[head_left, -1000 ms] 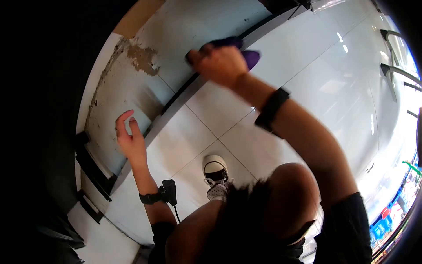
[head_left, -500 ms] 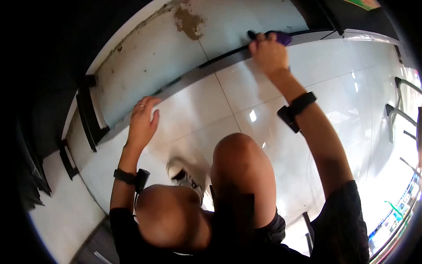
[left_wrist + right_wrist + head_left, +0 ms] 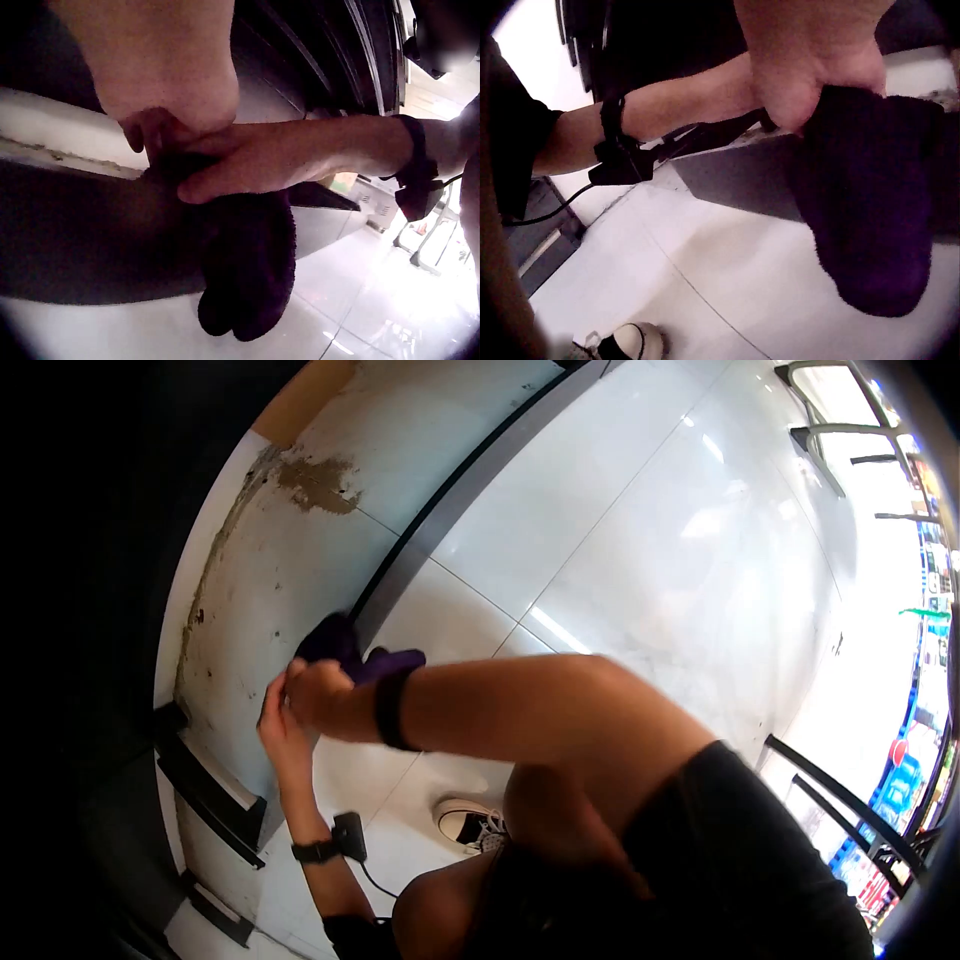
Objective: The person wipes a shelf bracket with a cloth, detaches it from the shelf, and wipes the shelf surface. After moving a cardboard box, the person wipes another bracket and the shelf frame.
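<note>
A dark purple, fuzzy cloth (image 3: 335,640) hangs in folds from my right hand (image 3: 325,698), which grips its upper part. My left hand (image 3: 283,743) meets the right one at the cloth's top edge, its fingers bent there. The left wrist view shows the right thumb laid along the cloth (image 3: 247,262), with the left fingers curled at its bunched upper end. In the right wrist view, the loose lower part of the cloth (image 3: 870,217) dangles in front of the grey ledge edge (image 3: 735,180). The right hand's fingers are mostly hidden behind it.
A low pale panel (image 3: 270,580) with a brown worn patch (image 3: 318,485) runs along the left, bordered by a grey-black strip (image 3: 440,520). Black brackets (image 3: 210,800) stand at its near end. White floor tiles (image 3: 620,560) spread to the right, with metal-framed legs (image 3: 850,430) beyond.
My right hand has brought the cloth from the far end of the strip back to my left hand. The left hand, earlier apart with nothing in it, now meets the cloth.
</note>
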The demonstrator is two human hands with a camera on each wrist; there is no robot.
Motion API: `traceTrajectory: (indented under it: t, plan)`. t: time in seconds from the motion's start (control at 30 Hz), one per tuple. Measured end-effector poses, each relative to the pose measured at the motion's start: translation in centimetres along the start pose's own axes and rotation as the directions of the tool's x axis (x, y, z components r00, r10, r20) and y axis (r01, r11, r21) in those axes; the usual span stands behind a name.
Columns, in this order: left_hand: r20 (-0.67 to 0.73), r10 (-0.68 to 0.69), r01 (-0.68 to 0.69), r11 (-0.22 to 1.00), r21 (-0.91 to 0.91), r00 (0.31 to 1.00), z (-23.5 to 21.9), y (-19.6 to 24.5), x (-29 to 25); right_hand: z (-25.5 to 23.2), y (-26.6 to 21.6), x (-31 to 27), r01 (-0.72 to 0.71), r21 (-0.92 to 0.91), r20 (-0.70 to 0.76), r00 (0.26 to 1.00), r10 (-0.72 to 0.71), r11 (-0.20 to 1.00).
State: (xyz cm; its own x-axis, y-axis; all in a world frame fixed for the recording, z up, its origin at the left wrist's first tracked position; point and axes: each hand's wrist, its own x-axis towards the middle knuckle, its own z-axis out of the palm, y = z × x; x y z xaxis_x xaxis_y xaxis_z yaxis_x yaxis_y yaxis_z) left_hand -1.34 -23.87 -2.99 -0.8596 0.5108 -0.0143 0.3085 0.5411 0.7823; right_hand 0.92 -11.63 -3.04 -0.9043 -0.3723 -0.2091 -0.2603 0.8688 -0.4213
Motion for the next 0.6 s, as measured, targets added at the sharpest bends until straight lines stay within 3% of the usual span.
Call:
traceTrajectory:
  t: [0.03,0.07,0.13,0.2,0.27,0.33,0.37,0.43,0.47,0.5,0.57,0.6]
  plan:
    - [0.005,0.012,-0.012,1.000,0.007,1.000,-1.5,-1.5,-1.2,2.6,-2.0,2.6,-0.034,0.104,-0.045,0.998,0.039,0.994]
    - [-0.027,-0.083,0.083,0.996,0.013,0.996,-3.1,-2.9,-2.6,4.5,-3.0,3.5,0.179,-0.065,-0.162,0.969,-0.188,0.982]
    - [-0.067,-0.192,0.194,0.980,0.036,0.979,-3.7,-2.8,-3.2,4.1,-3.7,3.7,0.076,0.070,-0.109,0.992,-0.068,0.995]
    - [-0.055,-0.124,0.129,0.987,0.091,0.991,-3.3,-1.8,-3.4,3.5,-1.7,1.0,0.203,-0.084,-0.271,0.938,-0.218,0.976]
    - [0.000,-0.087,0.087,0.992,0.093,0.996,-1.7,0.3,-2.2,4.1,0.3,0.4,0.157,-0.195,-0.329,0.919,-0.216,0.968]
    - [0.065,-0.051,0.044,0.994,0.105,0.997,0.7,2.0,0.0,0.1,3.6,-2.8,0.113,-0.147,-0.210,0.967,-0.142,0.983]
    - [0.057,0.030,-0.033,0.998,0.059,0.998,2.5,1.9,1.1,-0.3,5.6,-3.1,0.081,-0.160,-0.182,0.977,-0.111,0.984]
    - [0.067,0.260,-0.268,0.946,0.181,0.963,5.4,3.4,3.3,-1.7,9.1,-5.4,0.023,-0.246,-0.184,0.980,-0.070,0.969]
    - [0.059,0.317,-0.322,0.924,0.207,0.947,6.7,4.8,4.1,-1.8,11.2,-5.9,0.072,-0.306,-0.202,0.970,-0.139,0.949]
    - [0.059,0.369,-0.372,0.896,0.241,0.927,7.8,5.7,4.9,-4.3,11.3,-7.1,-0.026,-0.318,0.037,0.999,0.040,0.948]
    - [0.040,0.387,-0.383,0.882,0.274,0.921,9.8,6.7,6.0,-2.6,14.6,-7.9,0.009,-0.443,-0.219,0.969,-0.118,0.897]
    - [0.032,0.375,-0.368,0.883,0.292,0.926,9.8,6.8,5.8,-3.1,14.5,-7.7,0.085,-0.505,-0.128,0.977,-0.172,0.859]
